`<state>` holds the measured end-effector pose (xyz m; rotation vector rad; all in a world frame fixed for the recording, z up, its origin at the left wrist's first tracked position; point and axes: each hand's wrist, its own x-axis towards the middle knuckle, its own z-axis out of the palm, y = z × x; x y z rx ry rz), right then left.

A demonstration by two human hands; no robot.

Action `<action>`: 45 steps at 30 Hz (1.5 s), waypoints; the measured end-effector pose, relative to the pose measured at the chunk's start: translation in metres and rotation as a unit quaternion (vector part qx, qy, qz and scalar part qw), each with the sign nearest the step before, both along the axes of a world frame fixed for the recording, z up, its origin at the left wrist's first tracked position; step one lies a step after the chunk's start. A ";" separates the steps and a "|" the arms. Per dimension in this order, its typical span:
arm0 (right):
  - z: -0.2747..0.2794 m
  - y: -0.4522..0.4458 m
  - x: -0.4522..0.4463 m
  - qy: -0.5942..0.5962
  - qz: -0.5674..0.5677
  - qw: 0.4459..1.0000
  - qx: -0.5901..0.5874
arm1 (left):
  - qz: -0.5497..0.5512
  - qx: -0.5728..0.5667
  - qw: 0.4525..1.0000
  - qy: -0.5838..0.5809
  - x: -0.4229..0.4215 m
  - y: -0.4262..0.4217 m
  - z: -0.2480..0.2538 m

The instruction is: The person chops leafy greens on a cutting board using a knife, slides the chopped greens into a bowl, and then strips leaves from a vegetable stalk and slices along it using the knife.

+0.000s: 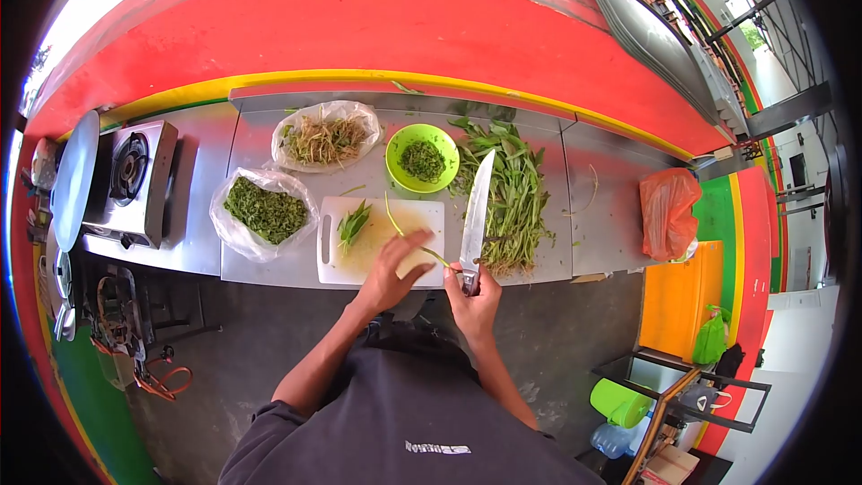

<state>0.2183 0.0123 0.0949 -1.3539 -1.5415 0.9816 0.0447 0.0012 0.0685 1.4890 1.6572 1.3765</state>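
My right hand [473,304] is closed round the handle of a large kitchen knife [478,207], its blade pointing away from me. A long thin green stem [392,217] runs from near the knife's handle, where my right thumb is, across a white cutting board [334,271]. Over the board's near edge is my left hand [395,268], fingers and thumb apart beside the stem. A small bunch of green leaves [354,226] lies on the board. Right of the knife rests a large pile of leafy greens [516,193] with long stems and roots.
Behind the board are a green bowl [395,166] of chopped greens and a plastic bag of roots and stems [323,139]. Another bag holds chopped leaves [265,211]. A gas stove [135,180] stands left; an orange plastic bag [669,211] sits at the right end.
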 end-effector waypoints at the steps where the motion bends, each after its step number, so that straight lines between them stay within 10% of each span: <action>1: 0.007 -0.001 -0.002 0.000 0.002 1.000 -0.012 | -0.095 0.021 0.995 0.029 -0.003 0.000 0.006; 25: 0.077 -0.053 -0.006 0.080 0.141 0.987 -0.006 | -0.243 0.167 0.871 -0.392 -0.024 0.029 0.065; 45: 0.071 -0.056 -0.007 0.038 0.145 0.988 0.028 | -0.254 0.127 0.888 -0.362 -0.027 0.020 0.063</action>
